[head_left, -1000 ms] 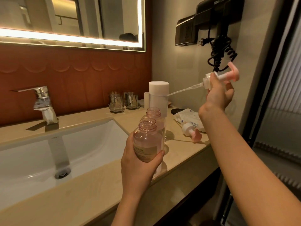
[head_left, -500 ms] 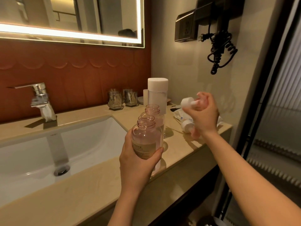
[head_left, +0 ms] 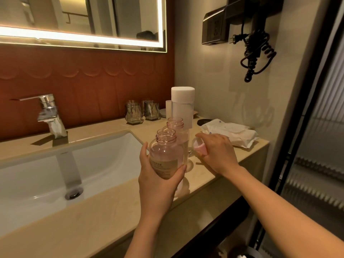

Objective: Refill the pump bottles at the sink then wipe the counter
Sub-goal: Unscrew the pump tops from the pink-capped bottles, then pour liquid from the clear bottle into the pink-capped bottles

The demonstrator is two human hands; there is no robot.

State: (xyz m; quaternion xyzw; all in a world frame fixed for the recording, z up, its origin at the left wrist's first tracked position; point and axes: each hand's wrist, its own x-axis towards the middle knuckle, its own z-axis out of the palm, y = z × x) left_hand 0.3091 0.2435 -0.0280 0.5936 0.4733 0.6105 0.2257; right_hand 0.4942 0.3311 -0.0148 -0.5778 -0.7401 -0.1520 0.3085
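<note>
My left hand (head_left: 158, 185) grips a clear pink bottle (head_left: 166, 155) with a tan label, its neck open, held just above the beige counter (head_left: 104, 216). Right behind it stands a second open pink bottle (head_left: 176, 127). My right hand (head_left: 216, 151) is low over the counter to the right of the bottles, fingers curled round a pink and white pump head (head_left: 199, 146), most of it hidden by the hand. A tall clear bottle with a white cap (head_left: 182, 105) stands behind the two pink ones.
A white sink (head_left: 55, 164) with a chrome tap (head_left: 49, 116) lies to the left. Two glass tumblers (head_left: 142, 111) stand by the red wall. A white wipes packet (head_left: 230, 133) lies at the counter's right end. A hair dryer cord (head_left: 256, 53) hangs on the wall.
My right hand came down from high by the wall with the pump, its long tube no longer showing, and now sits low beside the bottles. The left hand kept holding the bottle.
</note>
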